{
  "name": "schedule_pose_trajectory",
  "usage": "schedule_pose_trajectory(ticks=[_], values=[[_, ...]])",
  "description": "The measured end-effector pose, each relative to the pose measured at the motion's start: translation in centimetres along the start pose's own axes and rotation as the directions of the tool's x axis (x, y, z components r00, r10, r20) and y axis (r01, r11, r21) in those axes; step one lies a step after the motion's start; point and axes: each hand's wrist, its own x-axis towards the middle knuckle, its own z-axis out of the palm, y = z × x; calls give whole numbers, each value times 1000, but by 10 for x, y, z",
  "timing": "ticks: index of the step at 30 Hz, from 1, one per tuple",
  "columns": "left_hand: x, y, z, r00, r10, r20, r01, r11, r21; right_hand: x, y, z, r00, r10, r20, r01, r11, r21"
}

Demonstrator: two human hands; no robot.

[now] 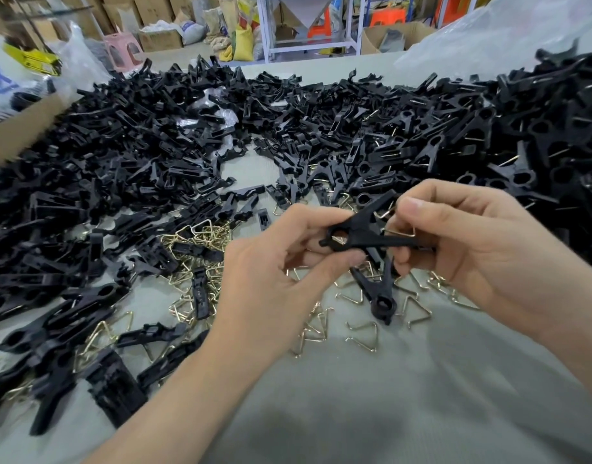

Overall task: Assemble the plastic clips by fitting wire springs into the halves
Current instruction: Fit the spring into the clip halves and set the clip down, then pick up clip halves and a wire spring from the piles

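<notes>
My left hand [281, 262] pinches the round-eyed end of a black plastic clip [365, 234], held above the table. My right hand [468, 242] grips the clip's other end, where a brass-coloured wire spring [400, 231] sits between the halves under my fingers. Another black clip [376, 293] lies on the table just below my hands. Loose triangular wire springs [363, 336] are scattered beneath and to the left. Black clip halves [137, 155] are heaped across the left and middle of the table.
The grey cloth-covered table [388, 403] stretches toward me. A heap of black clips [539, 135] fills the right side. A cardboard flap [17, 128] and plastic bags stand at the left. Boxes, sacks and a metal frame stand beyond the far edge.
</notes>
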Motion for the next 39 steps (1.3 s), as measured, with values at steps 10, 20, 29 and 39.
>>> schedule_pose_trajectory(ticks=[10,20,29,39], values=[[1,-3,4,998,-59,13,60,992,-109,-1,-3,3,997,-39,-60,38,999,-31],[4,-2,4,992,-120,49,129,954,-270,-3,-9,10,977,-202,-71,189,969,-159],[7,-3,-3,989,-146,5,142,954,-263,-5,-9,10,952,-284,-116,245,931,-272],[11,-3,-9,980,-201,0,190,923,-335,-7,-3,16,907,-403,-125,328,859,-393]])
